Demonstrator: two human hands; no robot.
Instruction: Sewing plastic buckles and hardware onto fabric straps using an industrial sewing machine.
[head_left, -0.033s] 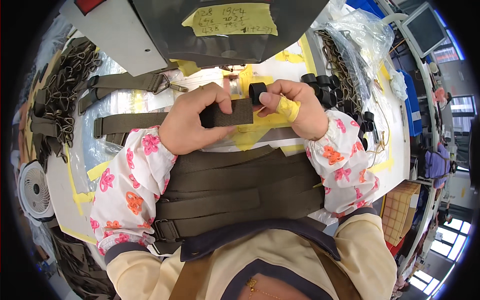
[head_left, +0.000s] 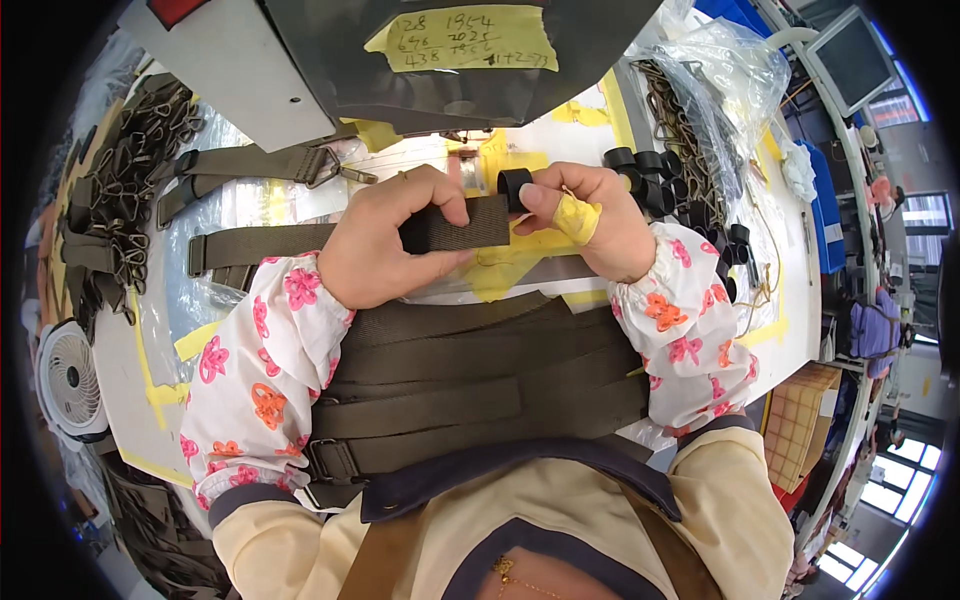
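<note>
My left hand (head_left: 390, 240) is closed on the end of an olive webbing strap (head_left: 480, 222), thumb below and fingers above. The strap's cut end points to the right. Between thumb and fingers, my right hand (head_left: 590, 215) pinches a small black loop (head_left: 514, 186), its opening showing. The loop sits right beside the strap end; whether they touch, I cannot tell. Yellow tape (head_left: 577, 218) wraps my right thumb. Just below my hands, several wide olive straps (head_left: 450, 360) lie across my front, with a dark buckle (head_left: 332, 460) at their lower left.
A dark machine housing (head_left: 450, 95) stands directly beyond my hands. More black loops (head_left: 650, 180) lie to the right by metal hooks (head_left: 675, 120) and a clear plastic bag (head_left: 715, 75). Hooked straps (head_left: 130, 160) heap at the left, above a white fan (head_left: 70, 380).
</note>
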